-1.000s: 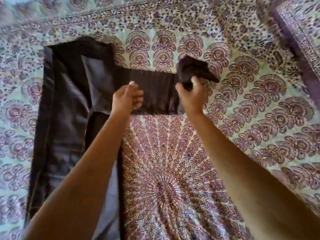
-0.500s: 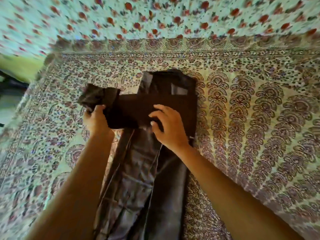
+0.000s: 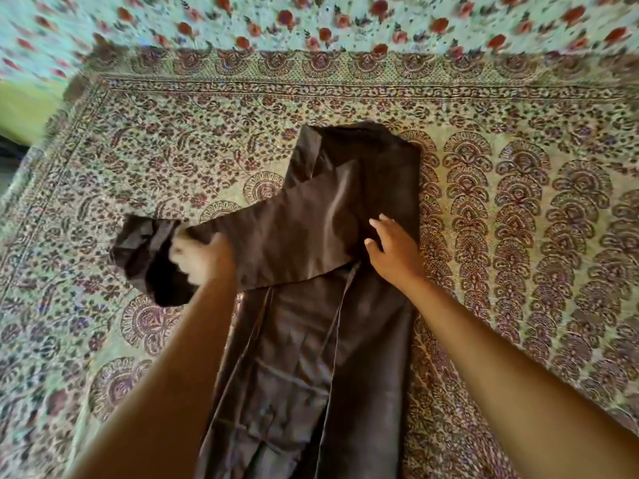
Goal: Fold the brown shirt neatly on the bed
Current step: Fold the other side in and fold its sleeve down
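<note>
Brown shirt lay flat on the bed, one sleeve sticking out left.
The left hand gripped the bunched sleeve end; the right hand pressed flat on the shoulder. Best to pull the sleeve across slowly while the flat hand stopped the fold sliding.

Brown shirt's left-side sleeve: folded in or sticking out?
Sticking out. The sleeve extends sideways off the brown shirt onto the bedspread; the left hand grips it near the crumpled cuff.
</note>
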Available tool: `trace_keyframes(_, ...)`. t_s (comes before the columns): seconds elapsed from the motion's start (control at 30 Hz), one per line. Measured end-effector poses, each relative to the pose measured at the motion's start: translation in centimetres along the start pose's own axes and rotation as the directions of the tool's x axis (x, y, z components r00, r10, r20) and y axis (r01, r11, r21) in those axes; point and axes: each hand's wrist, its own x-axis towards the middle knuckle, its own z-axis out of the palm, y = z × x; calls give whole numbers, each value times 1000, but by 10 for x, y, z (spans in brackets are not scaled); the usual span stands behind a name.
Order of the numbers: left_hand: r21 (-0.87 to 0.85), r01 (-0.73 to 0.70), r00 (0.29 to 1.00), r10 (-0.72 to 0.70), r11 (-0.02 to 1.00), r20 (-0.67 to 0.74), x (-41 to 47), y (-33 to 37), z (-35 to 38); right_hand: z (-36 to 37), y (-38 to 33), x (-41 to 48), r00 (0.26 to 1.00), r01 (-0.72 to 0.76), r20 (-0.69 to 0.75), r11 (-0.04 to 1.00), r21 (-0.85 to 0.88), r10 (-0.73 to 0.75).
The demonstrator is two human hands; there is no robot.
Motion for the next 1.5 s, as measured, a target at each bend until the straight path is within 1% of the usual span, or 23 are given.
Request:
trace_keyframes(0.07,154,-200,966,168,968,198,-18,10,22,0,6,8,1000,0,8,998,-60,0)
trace_keyframes(0.17,186,-555,773,420,811,475,-44,29,65,-4,15,19,999,27,31,988,-155,-22)
trace_keyframes(0.27,163,-760,588,557,630,586,-52,52,102,-7,24,37,996,85,25,971,-223,-81)
trace_keyframes(0.33,200,-825,523,580,529,624,-50,66,123,-7,27,51,992,128,22,954,-273,-127)
trace_keyframes(0.47,355,-862,498,469,363,730,-34,93,147,2,40,72,996,80,0,940,-331,-85)
trace_keyframes(0.5,351,-867,484,430,353,762,-29,101,148,6,43,72,997,65,-27,936,-346,-79)
trace_keyframes(0.57,292,-859,462,391,422,796,-18,115,147,13,47,70,990,54,-101,924,-379,-99)
trace_keyframes(0.6,270,-840,474,396,469,786,-13,119,146,17,48,70,985,47,-135,923,-381,-106)
trace_keyframes(0.63,261,-828,494,425,497,759,-8,121,145,18,48,69,981,37,-162,926,-377,-105)
trace_keyframes(0.67,279,-833,508,461,477,727,-6,119,145,19,48,69,978,29,-181,928,-371,-103)
trace_keyframes(0.77,389,-848,531,576,361,622,-8,97,148,20,48,71,979,25,-180,935,-353,-95)
trace_keyframes(0.83,376,-838,543,672,395,504,-20,86,141,18,47,68,977,33,-185,936,-350,-103)
trace_keyframes(0.87,319,-860,508,731,399,455,-28,81,137,15,46,64,974,39,-198,937,-347,-114)
trace_keyframes(0.9,226,-901,433,793,370,429,-36,74,132,14,43,57,969,45,-212,939,-340,-123)
trace_keyframes(0.93,118,-944,327,838,307,437,-46,64,128,13,38,47,966,49,-223,942,-331,-129)
trace_keyframes(0.97,21,-972,216,854,234,474,-54,52,124,16,33,34,964,55,-230,947,-317,-133)
trace_keyframes(1.0,-43,-981,137,831,190,539,-60,37,119,20,27,17,964,65,-227,951,-301,-137)
trace_keyframes(1.03,-61,-980,109,775,187,622,-62,21,114,27,22,0,968,82,-206,954,-290,-146)
trace_keyframes(1.1,40,-980,161,651,197,742,-50,-10,104,42,22,-35,977,125,-127,944,-306,-170)
trace_keyframes(1.2,186,-980,195,552,72,811,-23,-29,95,54,34,-60,982,159,-39,910,-383,-187)
trace_keyframes(1.27,211,-977,200,512,38,835,-18,-25,92,53,35,-60,984,144,-36,901,-410,-174)
trace_keyframes(1.4,230,-969,242,528,91,814,-36,-19,83,49,25,-70,994,72,-43,911,-406,-97)
trace_keyframes(1.5,185,-976,217,571,114,792,-61,-25,70,53,20,-98,995,76,-36,918,-388,-98)
